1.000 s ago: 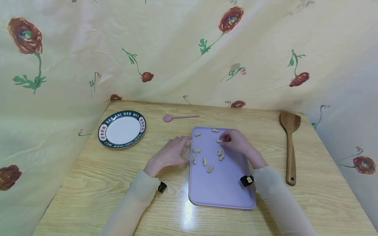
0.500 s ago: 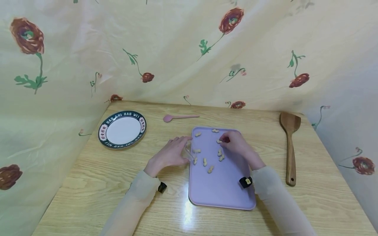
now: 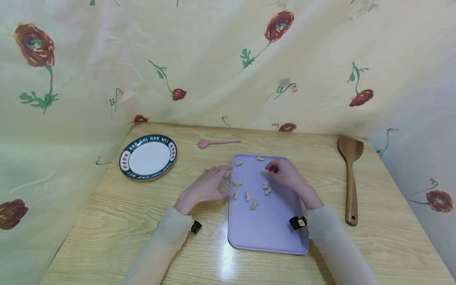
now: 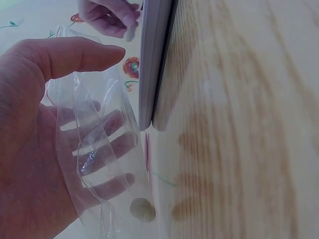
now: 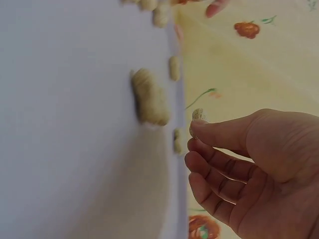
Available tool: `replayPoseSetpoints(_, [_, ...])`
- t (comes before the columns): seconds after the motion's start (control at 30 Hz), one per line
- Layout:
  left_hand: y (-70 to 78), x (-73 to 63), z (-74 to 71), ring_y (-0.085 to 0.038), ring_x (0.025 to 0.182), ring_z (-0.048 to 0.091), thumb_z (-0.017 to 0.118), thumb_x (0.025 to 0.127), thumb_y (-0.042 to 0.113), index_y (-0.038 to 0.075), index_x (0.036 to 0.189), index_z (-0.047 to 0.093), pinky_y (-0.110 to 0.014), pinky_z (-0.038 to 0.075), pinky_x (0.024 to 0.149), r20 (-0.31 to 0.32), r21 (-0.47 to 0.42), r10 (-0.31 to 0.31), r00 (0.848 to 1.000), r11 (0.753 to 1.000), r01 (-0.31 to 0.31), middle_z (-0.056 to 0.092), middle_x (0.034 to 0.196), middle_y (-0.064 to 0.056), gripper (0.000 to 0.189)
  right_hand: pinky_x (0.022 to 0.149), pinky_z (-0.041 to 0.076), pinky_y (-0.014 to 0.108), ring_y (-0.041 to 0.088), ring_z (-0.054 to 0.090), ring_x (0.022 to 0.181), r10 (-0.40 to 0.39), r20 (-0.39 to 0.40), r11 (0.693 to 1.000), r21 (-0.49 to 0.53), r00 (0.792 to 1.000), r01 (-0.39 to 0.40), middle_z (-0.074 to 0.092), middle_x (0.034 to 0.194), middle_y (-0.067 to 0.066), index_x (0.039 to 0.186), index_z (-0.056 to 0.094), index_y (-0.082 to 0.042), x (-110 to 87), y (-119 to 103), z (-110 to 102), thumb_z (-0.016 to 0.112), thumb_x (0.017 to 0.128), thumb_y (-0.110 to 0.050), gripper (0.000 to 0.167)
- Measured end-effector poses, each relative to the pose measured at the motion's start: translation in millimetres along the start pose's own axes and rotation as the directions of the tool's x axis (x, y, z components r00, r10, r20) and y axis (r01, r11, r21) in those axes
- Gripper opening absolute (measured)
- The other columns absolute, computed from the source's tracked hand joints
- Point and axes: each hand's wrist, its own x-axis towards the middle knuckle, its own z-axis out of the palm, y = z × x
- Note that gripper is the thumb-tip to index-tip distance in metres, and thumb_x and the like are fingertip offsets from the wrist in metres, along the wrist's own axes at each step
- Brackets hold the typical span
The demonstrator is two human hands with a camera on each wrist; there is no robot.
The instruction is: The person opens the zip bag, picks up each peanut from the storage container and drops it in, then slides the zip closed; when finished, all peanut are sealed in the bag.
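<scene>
My left hand point(image 3: 208, 186) holds a clear plastic bag point(image 4: 94, 149) at the left edge of the lilac tray point(image 3: 267, 231). In the left wrist view its fingers show through the film, and one rounded peanut point(image 4: 143, 209) appears low in the bag. Over the upper right of the tray, my right hand point(image 3: 286, 176) pinches a peanut point(image 5: 198, 117) between thumb and forefinger. Several other peanuts in their shells lie scattered on the tray, among them one peanut point(image 3: 254, 204) near the middle and another peanut point(image 5: 150, 98) close to the right wrist camera.
A white plate point(image 3: 149, 158) with a dark lettered rim stands at the back left of the wooden table point(image 3: 117, 221). Behind the tray lies a pink spoon point(image 3: 219, 142). To the right rests a wooden spatula point(image 3: 350, 178). Floral cloth point(image 3: 199, 59) hangs around the table.
Both hands stay almost where they were, the left at the bag and the right pinching the peanut. Only a very slight shift of the head view shows.
</scene>
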Motion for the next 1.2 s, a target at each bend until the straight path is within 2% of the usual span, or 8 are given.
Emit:
replayPoseSetpoints(0.23, [0.7,1.0,0.1,-0.033,0.138,0.040,0.078,0.082,0.023,0.011,0.153,0.034,-0.054,0.027,0.114,0.005,0.008,0.001,1.000,1.000,-0.001,0.045,0.150,-0.008,0.084,0.068,0.051,0.034,0.020,0.060,0.078,-0.064,-0.032,0.997,0.032,0.997,0.065,0.068,0.085,0.005,0.098,0.073,-0.001,-6.5,-21.5,-7.5,0.070,0.090,0.000,0.009])
replayPoseSetpoints(0.4, [1.7,1.7,-0.5,-0.034,0.138,0.040,0.079,0.082,0.023,0.011,0.153,0.034,-0.054,0.027,0.113,0.009,0.009,-0.002,1.000,1.000,0.002,0.046,0.149,-0.008,0.084,0.067,0.051,0.033,0.017,0.061,0.076,-0.147,-0.056,0.989,-0.007,0.988,0.147,0.069,0.085,0.002,0.098,0.074,-0.004,-9.3,-40.4,-9.2,0.073,0.089,-0.002,0.010])
replayPoseSetpoints(0.6, [1.8,1.6,-1.1,-0.033,0.137,0.041,0.078,0.082,0.023,0.010,0.152,0.035,-0.053,0.028,0.114,0.010,0.005,-0.004,1.000,1.000,0.004,0.047,0.148,-0.008,0.084,0.070,0.051,0.033,0.014,0.060,0.079,-0.194,0.020,0.981,-0.016,0.981,0.194,0.067,0.087,-0.002,0.100,0.073,-0.006,-10.1,-59.7,-3.9,0.072,0.090,-0.004,0.011])
replayPoseSetpoints(0.87, [1.1,0.3,-1.6,-0.030,0.136,0.042,0.076,0.081,0.023,0.011,0.153,0.034,-0.053,0.027,0.114,0.010,-0.001,0.004,1.000,1.000,-0.004,0.046,0.149,-0.007,0.084,0.071,0.054,0.033,0.012,0.059,0.081,-0.297,0.073,0.955,0.034,0.952,0.295,0.067,0.091,-0.002,0.099,0.073,-0.006,-8.8,-71.9,9.2,0.072,0.089,-0.001,0.011])
replayPoseSetpoints(1.2, [0.9,0.2,-0.3,-0.028,0.134,0.043,0.075,0.082,0.023,0.011,0.153,0.034,-0.050,0.029,0.113,0.015,0.008,0.010,1.000,1.000,-0.010,0.047,0.148,-0.008,0.083,0.072,0.054,0.029,0.010,0.060,0.081,-0.330,0.138,0.944,0.036,0.934,0.328,0.066,0.093,-0.001,0.100,0.071,-0.005,-11.0,-83.5,20.5,0.072,0.088,0.001,0.014])
